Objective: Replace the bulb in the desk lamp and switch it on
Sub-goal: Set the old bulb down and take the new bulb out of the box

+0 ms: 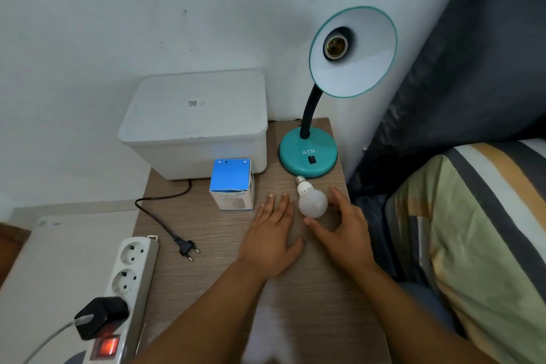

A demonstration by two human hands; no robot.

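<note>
A teal desk lamp (308,156) stands at the table's far right; its shade (357,68) faces me and the socket (335,45) is empty. A white bulb (312,201) lies on the table just in front of the lamp base, screw cap pointing away from me. My right hand (342,230) is open and curved around the bulb's right and near side, fingers apart. My left hand (273,233) lies flat and open on the table just left of the bulb. A blue and white bulb box (233,186) stands left of my left hand. The lamp's black plug (186,247) lies unplugged on the table.
A white lidded bin (195,124) sits at the back left. A white power strip (130,283) with a lit red switch and a black adapter lies at the front left. A wall runs behind, and a bed with a striped pillow (472,245) is on the right.
</note>
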